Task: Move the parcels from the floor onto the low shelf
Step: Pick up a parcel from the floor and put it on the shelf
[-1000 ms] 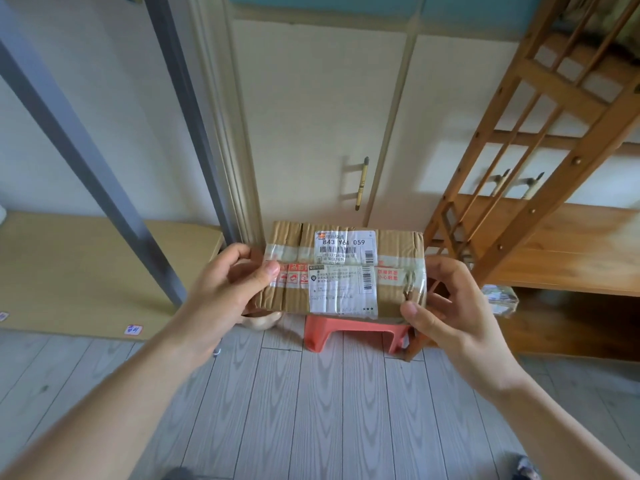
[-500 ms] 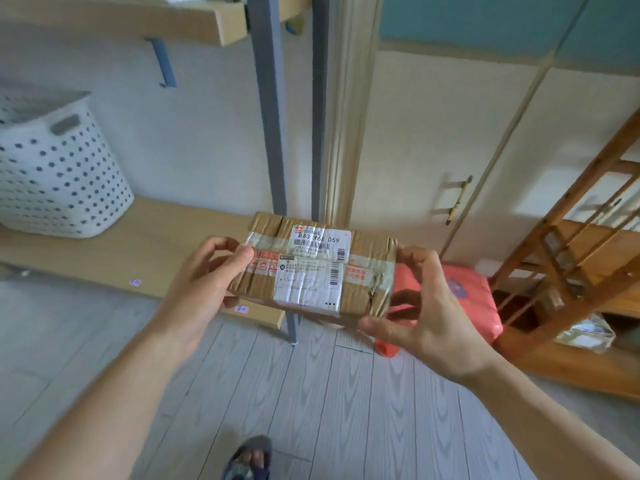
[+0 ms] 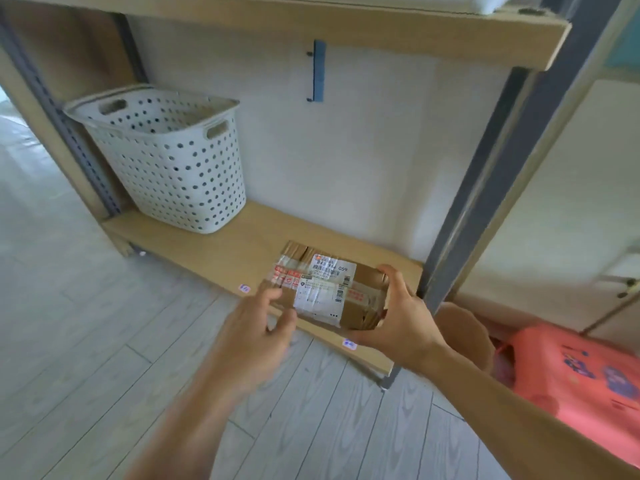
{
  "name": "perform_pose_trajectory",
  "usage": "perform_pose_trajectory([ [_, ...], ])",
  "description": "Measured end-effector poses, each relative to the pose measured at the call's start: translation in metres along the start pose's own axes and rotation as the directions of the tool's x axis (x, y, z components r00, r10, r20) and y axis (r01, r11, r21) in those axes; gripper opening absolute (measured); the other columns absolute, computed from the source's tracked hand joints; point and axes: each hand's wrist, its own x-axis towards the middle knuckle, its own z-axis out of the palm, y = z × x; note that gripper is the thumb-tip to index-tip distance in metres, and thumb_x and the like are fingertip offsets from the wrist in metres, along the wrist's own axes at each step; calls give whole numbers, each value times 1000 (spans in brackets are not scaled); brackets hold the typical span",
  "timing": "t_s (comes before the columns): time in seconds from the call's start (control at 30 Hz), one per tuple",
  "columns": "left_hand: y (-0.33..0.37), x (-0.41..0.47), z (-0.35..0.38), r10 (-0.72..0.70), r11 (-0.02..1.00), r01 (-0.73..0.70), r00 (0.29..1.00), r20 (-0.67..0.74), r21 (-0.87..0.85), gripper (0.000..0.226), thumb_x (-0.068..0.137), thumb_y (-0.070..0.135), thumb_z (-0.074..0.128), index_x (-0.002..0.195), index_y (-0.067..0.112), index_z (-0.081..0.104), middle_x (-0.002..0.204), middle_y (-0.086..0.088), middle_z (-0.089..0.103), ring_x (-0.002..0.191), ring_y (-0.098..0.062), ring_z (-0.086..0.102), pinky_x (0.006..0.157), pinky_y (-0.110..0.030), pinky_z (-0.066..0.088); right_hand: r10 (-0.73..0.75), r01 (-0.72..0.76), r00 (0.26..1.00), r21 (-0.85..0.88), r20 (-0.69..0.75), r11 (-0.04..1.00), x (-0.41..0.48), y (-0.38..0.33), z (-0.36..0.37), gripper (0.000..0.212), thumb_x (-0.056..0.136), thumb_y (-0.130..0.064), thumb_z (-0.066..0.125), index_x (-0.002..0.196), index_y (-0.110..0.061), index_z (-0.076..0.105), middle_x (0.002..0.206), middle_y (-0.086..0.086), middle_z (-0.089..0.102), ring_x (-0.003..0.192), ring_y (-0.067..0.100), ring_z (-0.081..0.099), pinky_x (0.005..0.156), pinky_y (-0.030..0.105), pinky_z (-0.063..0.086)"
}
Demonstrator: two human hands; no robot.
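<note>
A brown cardboard parcel (image 3: 325,285) with white shipping labels and clear tape is over the front right part of the low wooden shelf (image 3: 235,251). I cannot tell whether it rests on the board. My right hand (image 3: 401,317) grips its right end, thumb at the near corner and fingers over the far edge. My left hand (image 3: 252,334) is blurred at the parcel's near left corner, thumb on top and fingers curled at the front face.
A white perforated laundry basket (image 3: 166,161) stands on the shelf's left end. An upper shelf board (image 3: 346,26) hangs overhead. A grey metal post (image 3: 485,188) rises just right of the parcel. A pink plastic stool (image 3: 571,372) sits on the floor at the right.
My view has swung left and down toward the shelf. Both hands have carried the parcel forward and down, from chest height to the low shelf's front right part.
</note>
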Motion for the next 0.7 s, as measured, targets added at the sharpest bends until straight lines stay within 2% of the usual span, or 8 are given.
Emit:
perform_pose_trajectory([
  [0.07,-6,-1,1,-28,989,-5,976,214,151,52,99,48,42,148,31,37,146,6,49,111,-1,60,90,-26,45,67,-67,997,19,35,998,35,3,26,119,54,-54,95,149,-30,27,133,-4,59,117,20,60,97,39,56],
  [0.13,-6,4,2,-53,967,-36,941,335,254,57,100,50,39,152,30,30,154,7,40,133,-11,47,105,-33,37,162,-163,986,16,42,987,64,13,47,116,58,-46,97,148,-25,26,133,1,57,121,23,57,99,38,53],
  [0.23,-4,15,4,-2,950,-131,905,426,283,57,100,52,36,153,33,26,154,11,40,136,-9,43,110,-34,35,351,-346,934,-92,57,934,94,39,64,109,66,-23,95,149,-15,25,139,11,51,128,31,53,89,34,46],
  [0.33,-6,27,11,49,938,-216,858,511,273,55,101,52,35,153,36,26,158,16,36,142,-5,35,112,-32,31,557,-524,826,-254,80,813,110,61,70,105,78,4,78,158,-5,10,155,20,29,140,38,39,82,32,45],
  [0.43,-16,39,17,28,930,-228,825,564,288,55,101,51,35,154,39,25,157,18,36,144,-5,32,114,-31,27,615,-482,782,-526,103,701,117,66,82,104,85,0,70,161,-2,-1,165,28,2,147,45,30,110,44,45],
  [0.53,-29,45,20,-4,928,-221,800,600,301,55,101,51,36,153,40,26,150,17,42,139,-7,39,112,-34,32,556,-451,831,-547,32,706,118,65,98,122,79,-5,79,162,-18,-9,167,21,-24,153,50,10,119,56,34],
  [0.6,-35,44,20,5,924,-237,794,608,301,54,101,51,36,153,41,26,147,17,44,136,-6,40,109,-32,34,412,-278,906,-596,98,753,118,61,100,120,78,-7,80,162,-28,-3,171,12,-18,156,45,-2,122,62,22],
  [0.7,-37,39,18,22,919,-257,790,612,300,54,101,51,36,153,42,25,150,20,40,139,-3,37,108,-31,32,333,-187,932,-595,144,782,125,66,97,117,74,-14,85,160,-34,8,167,8,14,152,42,17,115,65,32],
])
